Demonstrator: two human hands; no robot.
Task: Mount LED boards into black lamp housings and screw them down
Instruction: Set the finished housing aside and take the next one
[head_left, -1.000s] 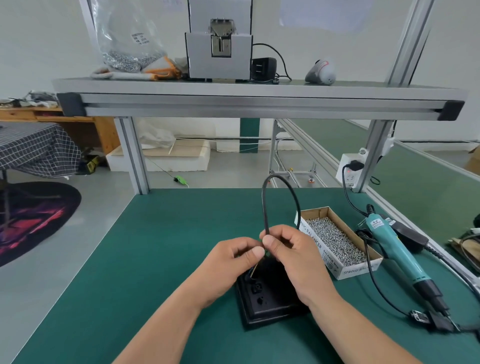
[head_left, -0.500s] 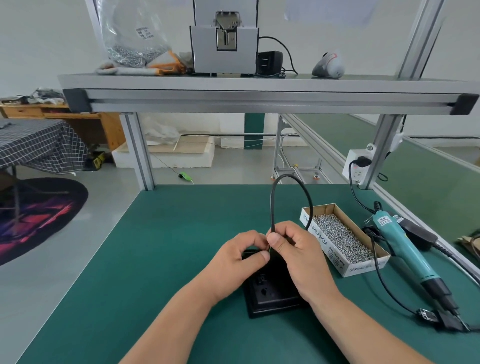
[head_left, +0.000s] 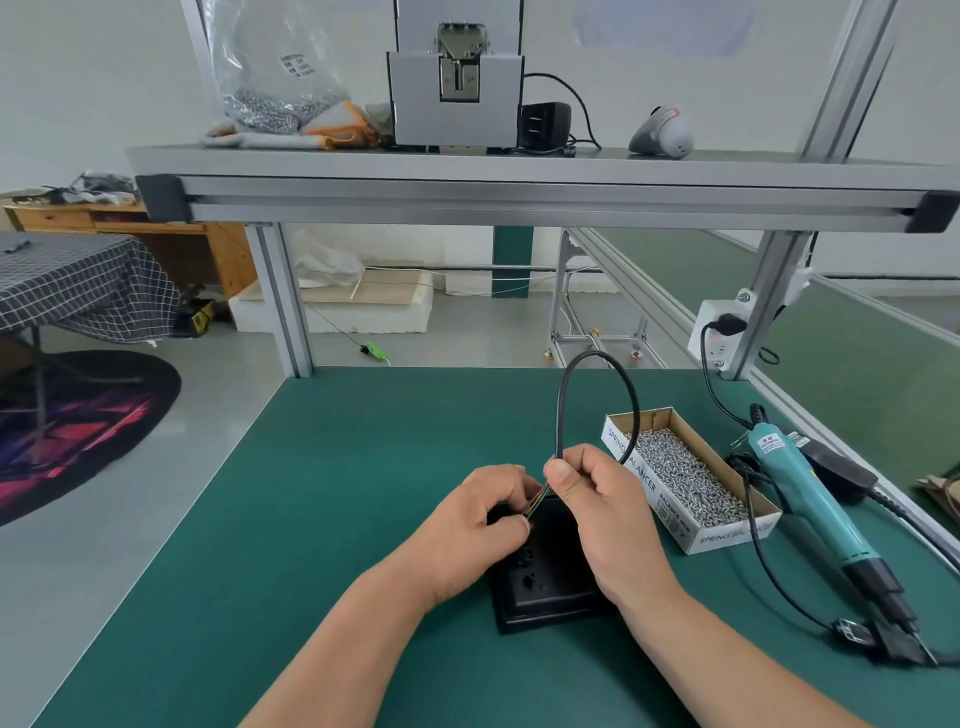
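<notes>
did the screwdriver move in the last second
No. The electric screwdriver lies in the same spot, just right of the screw box, as before.

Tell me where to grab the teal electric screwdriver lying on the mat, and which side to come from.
Grip the electric screwdriver round the middle of its teal barrel, coming down from above. It lies flat on the mat, black nose toward you, with the screw box close on its left and a black adapter on its right, so the sides look crowded.

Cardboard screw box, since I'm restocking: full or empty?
Partly full: silver screws cover the floor of the open cardboard box, below its rim.
</notes>
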